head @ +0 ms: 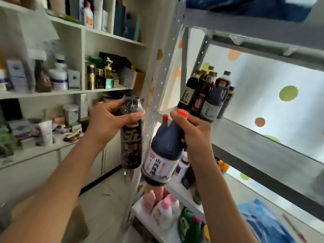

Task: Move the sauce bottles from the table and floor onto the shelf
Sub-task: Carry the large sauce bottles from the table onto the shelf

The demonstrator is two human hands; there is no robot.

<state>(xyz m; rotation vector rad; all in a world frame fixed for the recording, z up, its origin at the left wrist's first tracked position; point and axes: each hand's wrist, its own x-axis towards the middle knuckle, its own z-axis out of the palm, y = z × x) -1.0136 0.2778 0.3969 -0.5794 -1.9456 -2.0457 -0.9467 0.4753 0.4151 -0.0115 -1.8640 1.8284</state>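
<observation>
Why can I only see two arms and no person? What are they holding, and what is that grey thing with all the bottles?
The camera sits on the person's head and looks forward and down, so you see only their arms, as if through their own eyes. There is just this one picture, and no machine at all, only two bare hands.

The left hand grips a tall dark bottle near its top. The right hand holds a dark blue jug with a red cap by its neck and handle.

The grey thing is a metal shelf. A group of dark sauce bottles already stands at its far end. Pink-capped bottles sit on a lower level. On the left are white cupboards full of boxes and jars.
</observation>
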